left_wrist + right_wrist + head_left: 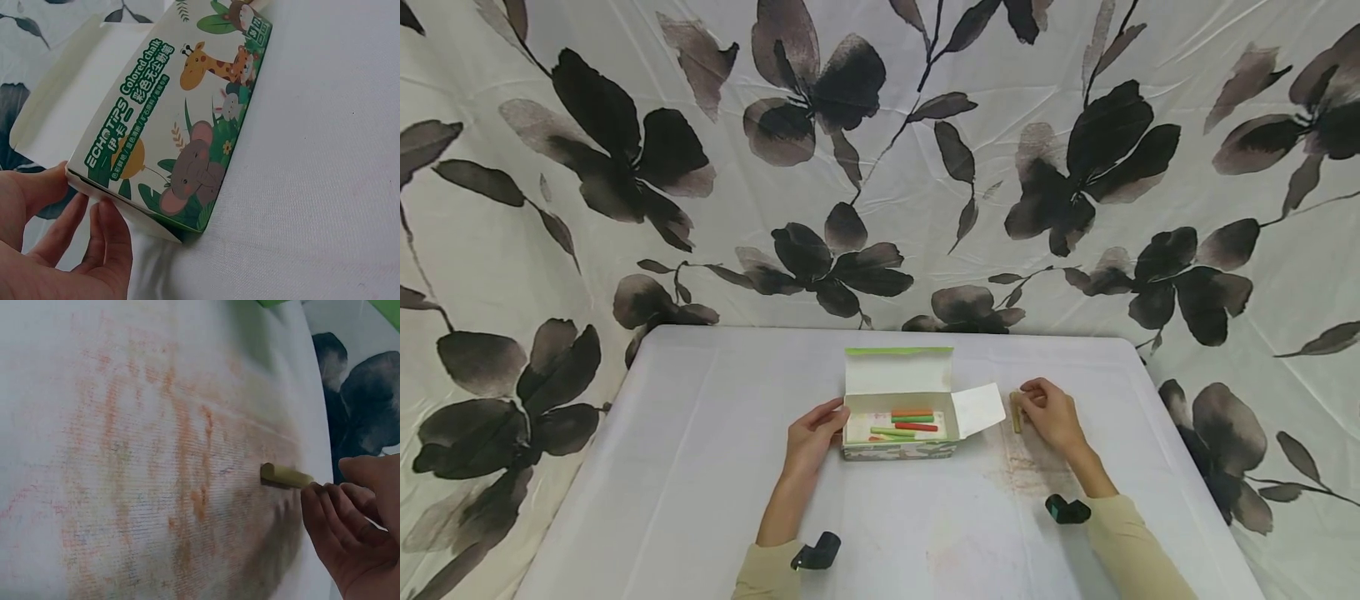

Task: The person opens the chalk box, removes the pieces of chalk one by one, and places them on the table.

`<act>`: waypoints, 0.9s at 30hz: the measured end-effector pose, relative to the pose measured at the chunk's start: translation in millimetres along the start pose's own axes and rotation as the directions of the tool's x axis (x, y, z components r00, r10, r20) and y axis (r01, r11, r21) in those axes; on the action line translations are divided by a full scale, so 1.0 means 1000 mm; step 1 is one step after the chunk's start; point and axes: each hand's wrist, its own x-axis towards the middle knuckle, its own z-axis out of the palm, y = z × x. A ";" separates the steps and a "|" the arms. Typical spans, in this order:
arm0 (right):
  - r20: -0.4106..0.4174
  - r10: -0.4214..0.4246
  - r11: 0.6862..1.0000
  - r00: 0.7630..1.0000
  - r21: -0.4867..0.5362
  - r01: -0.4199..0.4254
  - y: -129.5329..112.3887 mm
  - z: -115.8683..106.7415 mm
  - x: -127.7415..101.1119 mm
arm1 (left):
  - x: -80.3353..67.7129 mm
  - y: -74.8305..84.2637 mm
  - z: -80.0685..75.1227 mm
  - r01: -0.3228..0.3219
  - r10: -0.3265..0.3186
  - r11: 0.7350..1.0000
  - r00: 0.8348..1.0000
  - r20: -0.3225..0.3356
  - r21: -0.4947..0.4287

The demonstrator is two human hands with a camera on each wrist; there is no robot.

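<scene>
An open chalk box [898,451] printed with cartoon animals [187,125] lies at the table's middle. Inside it are orange [912,412], green [913,419] and red [917,427] chalk sticks. My left hand [837,418] holds the box's left end, thumb on the upper edge and fingers [109,234] against the end flap. Right of the box a pale yellow chalk stick [1016,412] lies on the cloth. My right hand [1026,402] pinches the stick's end [284,475] between its thumb and fingertips [315,500].
The table [700,467] is covered with a white cloth. An orange-brown chalk smudge [1028,468] [156,462] marks it just in front of my right hand. The box's lid [898,372] stands up and its side flap [978,409] sticks out right. A floral curtain [880,167] hangs behind.
</scene>
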 end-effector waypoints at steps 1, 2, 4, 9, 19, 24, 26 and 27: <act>-0.004 -0.010 1.000 1.000 -0.012 0.010 -0.002 -0.001 0.001 | 0.000 0.000 0.000 0.004 -0.004 1.000 1.000 0.000 0.000; -0.009 -0.022 0.999 1.000 -0.025 0.022 -0.004 -0.002 0.001 | 0.000 0.000 0.000 0.002 -0.002 1.000 1.000 0.001 0.000; -0.011 -0.049 0.998 0.999 -0.033 0.048 -0.007 -0.004 0.002 | 0.001 -0.001 0.000 -0.003 0.003 1.000 1.000 0.004 0.000; -0.025 -0.111 0.993 0.993 -0.032 0.111 -0.021 -0.010 0.006 | 0.002 -0.003 -0.001 0.001 -0.001 1.000 1.000 0.002 0.001; 0.026 -0.203 0.979 0.979 -0.012 0.204 -0.057 -0.018 0.012 | 0.002 -0.001 -0.002 0.031 -0.031 1.000 0.999 0.010 0.005; 0.059 -0.262 0.965 0.963 0.007 0.262 -0.076 -0.013 0.014 | 0.003 -0.001 -0.002 0.039 -0.039 0.999 0.999 0.014 0.007; 0.079 -0.285 0.958 0.955 0.008 0.285 -0.083 -0.009 0.015 | 0.003 -0.001 -0.002 0.041 -0.041 0.999 0.999 0.018 0.010; 0.085 -0.298 0.954 0.951 -0.004 0.299 -0.086 -0.006 0.015 | 0.003 -0.001 -0.002 0.042 -0.042 0.999 0.999 0.021 0.011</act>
